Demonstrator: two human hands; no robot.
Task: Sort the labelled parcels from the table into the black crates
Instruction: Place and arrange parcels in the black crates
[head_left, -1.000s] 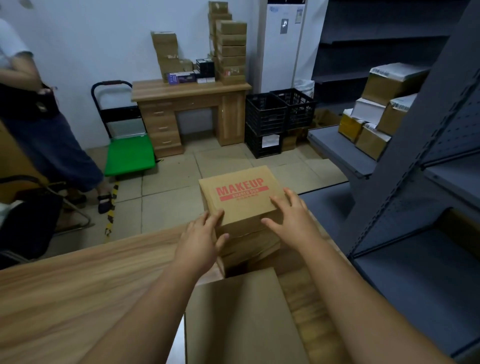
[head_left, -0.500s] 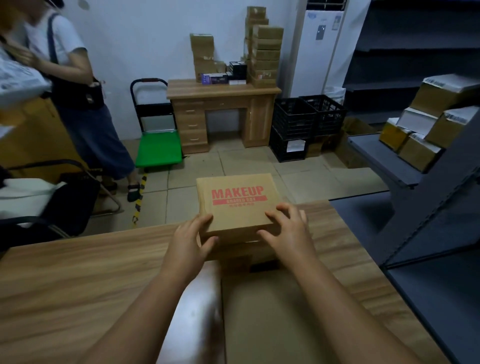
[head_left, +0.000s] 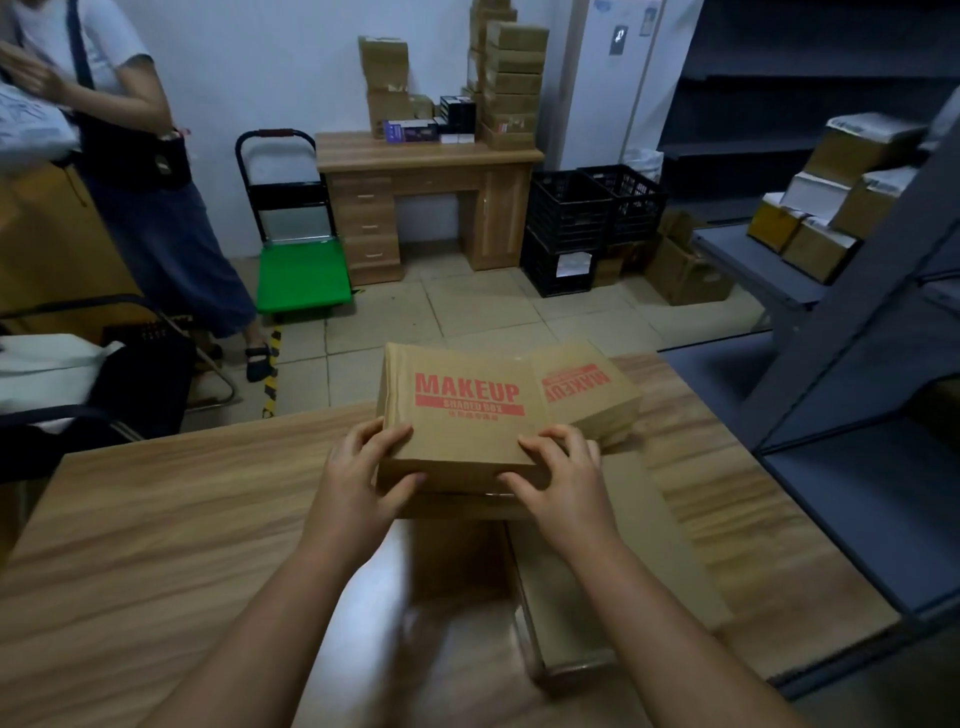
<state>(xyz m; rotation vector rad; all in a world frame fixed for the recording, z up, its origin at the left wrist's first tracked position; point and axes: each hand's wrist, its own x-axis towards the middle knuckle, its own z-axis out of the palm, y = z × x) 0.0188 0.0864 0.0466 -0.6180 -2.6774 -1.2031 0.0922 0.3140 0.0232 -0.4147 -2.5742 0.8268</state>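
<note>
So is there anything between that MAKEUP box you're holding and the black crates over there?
Nothing visible blocks it. Both hands, left and right, grip the MAKEUP box at the table's far edge. Beyond it lies open tiled floor up to the black crates; you'd just walk around the table.

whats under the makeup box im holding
The MAKEUP box, gripped at its near corners by the left hand and right hand, sits over another brown box; only its near edge shows. Anything further beneath is covered.
</note>
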